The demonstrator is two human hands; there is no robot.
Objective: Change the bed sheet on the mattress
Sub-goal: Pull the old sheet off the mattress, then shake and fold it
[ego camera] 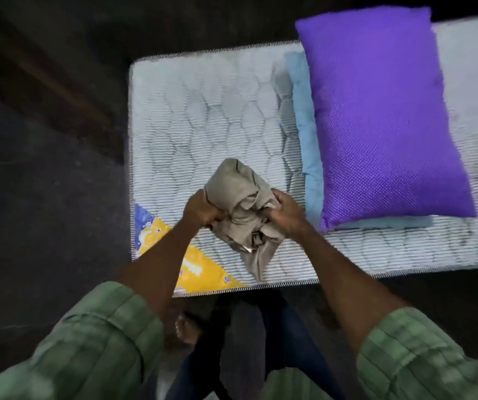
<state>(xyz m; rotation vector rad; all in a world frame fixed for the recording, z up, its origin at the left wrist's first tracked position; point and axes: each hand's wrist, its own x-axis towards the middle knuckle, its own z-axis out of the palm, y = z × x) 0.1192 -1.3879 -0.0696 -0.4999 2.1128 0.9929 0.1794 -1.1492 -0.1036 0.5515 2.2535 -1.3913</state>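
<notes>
A bare white quilted mattress (203, 116) lies on the dark floor, with a yellow and blue label (200, 267) at its near left corner. A bunched grey-beige sheet (243, 203) is held just above the mattress near its front edge. My left hand (203, 209) grips the sheet's left side in a fist. My right hand (286, 212) grips its right side. A tail of the sheet hangs down onto the mattress.
A purple pillow (385, 116) lies on a folded light blue cloth (307, 140) on the right half of the mattress. Dark floor (44, 197) surrounds the mattress. My bare foot (187, 327) stands just before the front edge.
</notes>
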